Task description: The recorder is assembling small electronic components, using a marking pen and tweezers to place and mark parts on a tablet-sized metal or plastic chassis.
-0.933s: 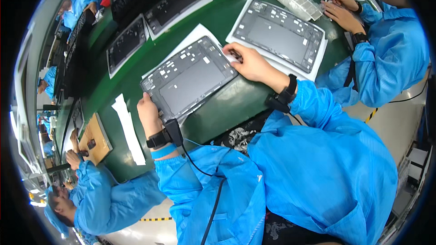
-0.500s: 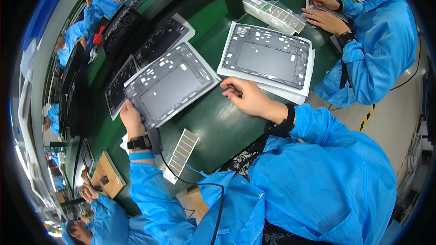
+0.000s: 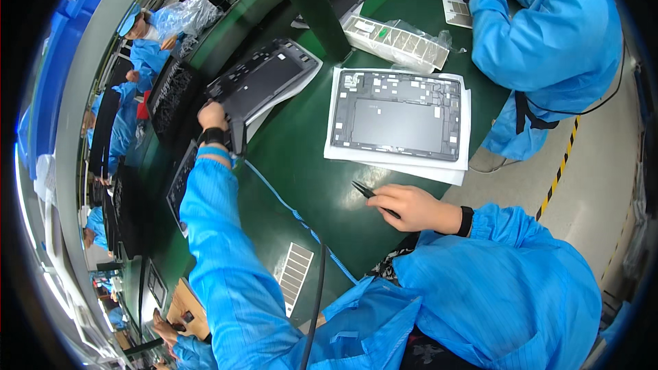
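Observation:
My left hand [image 3: 213,116] reaches to the far left and closes on the near left corner of a dark tablet back cover [image 3: 271,75], which rests on a white sheet. Its fingertips are partly hidden. My right hand [image 3: 418,207] grips black tweezers [image 3: 367,192], their tips pointing left above the green table. Beyond that hand lies another tablet back cover [image 3: 397,125], grey with small white patches, stacked on white sheets. At my left sleeve, a further dark cover [image 3: 180,188] is partly covered by the arm.
A plastic-wrapped white box [image 3: 394,42] stands behind the grey cover, beside a green post [image 3: 308,7]. A sheet of pale strips [image 3: 296,275] lies near me. A blue coiled cord [image 3: 295,214] crosses the table. Someone in blue [image 3: 548,27] works at the right.
My left hand has left the grey cover it held and moved to the dark one farther back. The grey cover is gone from that spot. My right hand has drawn nearer to me.

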Tool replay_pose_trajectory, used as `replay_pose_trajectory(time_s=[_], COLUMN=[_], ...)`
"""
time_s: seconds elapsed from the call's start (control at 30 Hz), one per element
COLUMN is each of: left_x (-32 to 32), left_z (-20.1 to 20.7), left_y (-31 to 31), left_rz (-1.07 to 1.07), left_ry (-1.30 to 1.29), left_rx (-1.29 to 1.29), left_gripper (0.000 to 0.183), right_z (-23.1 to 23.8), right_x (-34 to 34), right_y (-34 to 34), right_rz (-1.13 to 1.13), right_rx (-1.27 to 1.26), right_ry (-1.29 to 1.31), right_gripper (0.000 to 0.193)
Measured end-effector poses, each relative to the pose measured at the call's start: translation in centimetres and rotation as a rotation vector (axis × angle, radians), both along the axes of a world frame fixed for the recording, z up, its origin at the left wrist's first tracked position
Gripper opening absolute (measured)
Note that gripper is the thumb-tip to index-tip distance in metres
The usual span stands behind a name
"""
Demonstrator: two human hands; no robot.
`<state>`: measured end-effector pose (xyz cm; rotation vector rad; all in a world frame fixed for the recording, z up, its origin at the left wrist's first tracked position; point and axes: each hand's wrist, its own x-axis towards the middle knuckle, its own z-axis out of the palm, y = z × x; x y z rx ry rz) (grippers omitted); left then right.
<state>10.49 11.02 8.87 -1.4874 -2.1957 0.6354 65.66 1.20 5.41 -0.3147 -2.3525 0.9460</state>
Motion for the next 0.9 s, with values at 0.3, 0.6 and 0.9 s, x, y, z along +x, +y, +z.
replay_pose_trajectory(time_s=[0.3,0.6,0.9], left_x=[0.2,4.2,6.5], left_z=[-1.9,-3.0,-2.1], left_y=[10.0,13.4,5.7], left_rz=[-0.003,0.331,0.368], left_ry=[-0.061,-0.675,-0.592], left_rx=[-0.110,0.474,0.111], left_gripper=[0.028,0.036,0.052], right_z=[0.4,0.6,0.4], right_x=[-0.1,-0.3,-0.3], right_y=[0.1,0.5,0.6], right_rz=[0.022,0.060,0.024], right_rx=[0.021,0.007,-0.007], right_ry=[0.022,-0.008,0.026], right_gripper=[0.035,0.038,0.036])
